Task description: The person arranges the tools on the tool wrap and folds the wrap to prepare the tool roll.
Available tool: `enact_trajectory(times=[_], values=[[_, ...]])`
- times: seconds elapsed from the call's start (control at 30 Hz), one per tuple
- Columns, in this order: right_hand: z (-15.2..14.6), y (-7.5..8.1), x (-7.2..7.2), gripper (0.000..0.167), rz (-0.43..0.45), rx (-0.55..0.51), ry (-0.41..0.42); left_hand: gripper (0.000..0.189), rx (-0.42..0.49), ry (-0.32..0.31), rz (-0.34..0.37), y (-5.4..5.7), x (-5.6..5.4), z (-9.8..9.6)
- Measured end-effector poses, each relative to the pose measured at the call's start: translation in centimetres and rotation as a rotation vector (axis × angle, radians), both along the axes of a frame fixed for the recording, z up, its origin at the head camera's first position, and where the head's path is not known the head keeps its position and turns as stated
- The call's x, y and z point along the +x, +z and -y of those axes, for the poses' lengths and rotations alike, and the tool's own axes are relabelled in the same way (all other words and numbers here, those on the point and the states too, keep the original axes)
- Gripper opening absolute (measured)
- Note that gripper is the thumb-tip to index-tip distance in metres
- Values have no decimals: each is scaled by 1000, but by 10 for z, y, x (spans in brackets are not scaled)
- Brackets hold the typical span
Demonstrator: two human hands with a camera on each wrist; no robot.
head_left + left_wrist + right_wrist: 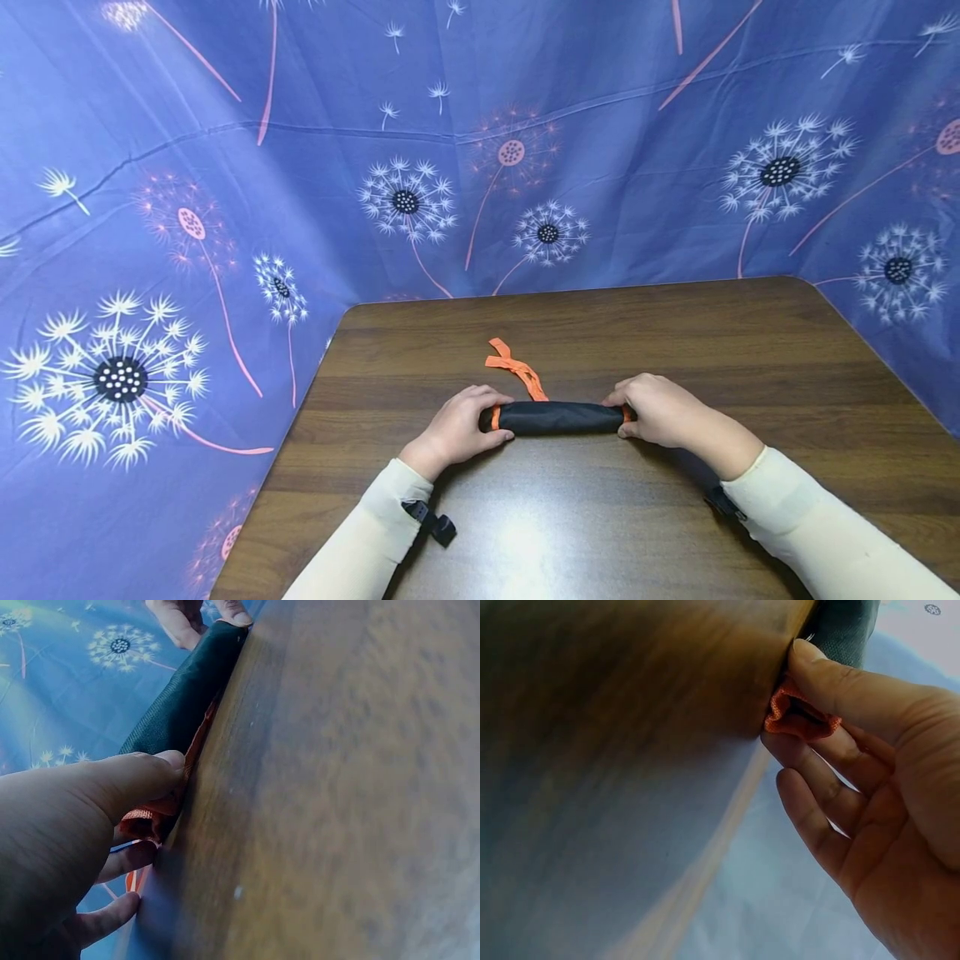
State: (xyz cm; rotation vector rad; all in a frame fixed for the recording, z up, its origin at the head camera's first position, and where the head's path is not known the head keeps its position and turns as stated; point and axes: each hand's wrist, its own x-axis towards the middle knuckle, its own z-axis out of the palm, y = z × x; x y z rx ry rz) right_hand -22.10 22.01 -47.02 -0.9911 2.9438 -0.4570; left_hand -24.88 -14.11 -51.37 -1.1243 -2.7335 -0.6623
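A black fabric roll (562, 418) with orange trim at its ends lies crosswise on the wooden table. My left hand (462, 423) grips its left end, thumb on the near side and fingers over the far side. At the opposite end my right hand (660, 410) pinches the roll the same way. Orange ribbon ties (521, 367) stretch out on the table behind it. In the left wrist view, the dark roll (187, 697) runs from the left thumb toward the other hand. The right wrist view shows folded orange edging (799, 712) between thumb and fingers.
The brown wooden table (750, 350) has rounded far corners. Behind and beside it hangs a blue cloth (615, 167) with dandelion prints. A black strap (429, 521) is on the left sleeve, another (724, 504) on the right.
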Motion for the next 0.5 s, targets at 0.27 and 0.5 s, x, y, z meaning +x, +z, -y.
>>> enact_trajectory(times=[0.27, 0.5], values=[[-1, -3, -1, 40, 2, -5, -8, 51, -6, 10, -7, 0, 1, 0], [0, -3, 0, 40, 8, -8, -19, 51, -17, 23, -3, 2, 2, 0]])
